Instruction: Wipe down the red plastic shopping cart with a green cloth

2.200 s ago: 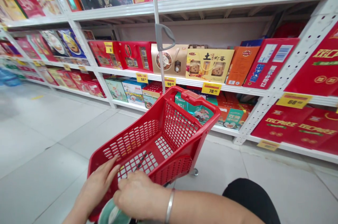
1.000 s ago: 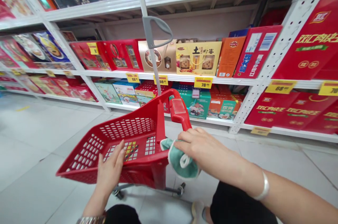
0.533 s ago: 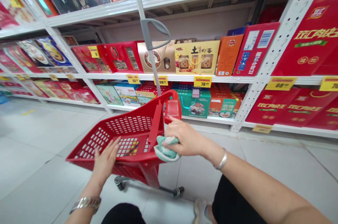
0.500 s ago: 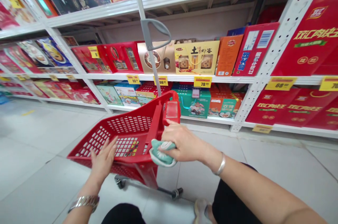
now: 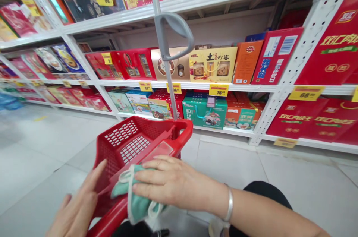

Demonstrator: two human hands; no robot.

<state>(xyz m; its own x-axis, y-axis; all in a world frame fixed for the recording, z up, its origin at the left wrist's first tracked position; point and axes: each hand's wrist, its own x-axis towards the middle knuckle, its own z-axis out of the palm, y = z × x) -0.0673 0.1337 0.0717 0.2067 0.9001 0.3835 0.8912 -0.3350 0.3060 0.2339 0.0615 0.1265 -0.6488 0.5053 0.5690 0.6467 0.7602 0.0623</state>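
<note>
A red plastic shopping basket [image 5: 134,138] on wheels stands on the floor close in front of me. Its grey pull handle [image 5: 171,39] rises upright from the far rim. My right hand [image 5: 175,183] lies flat over a green cloth [image 5: 134,201] and presses it onto the basket's red carry handle [image 5: 152,155] near the rim. My left hand [image 5: 77,207] rests with straight fingers against the basket's near left side. A silver bangle circles my right wrist.
White shop shelving [image 5: 223,88] runs across the back, filled with red, gold and green gift boxes and yellow price tags [image 5: 218,89]. A shelf upright [image 5: 282,91] stands at the right. Pale tiled floor [image 5: 44,147] spreads to the left. My dark-trousered knee [image 5: 263,190] is at the lower right.
The basket has turned and come closer. My right hand with the cloth has moved from the rim's far end onto the folded carry handle. My left hand slid to the near left side.
</note>
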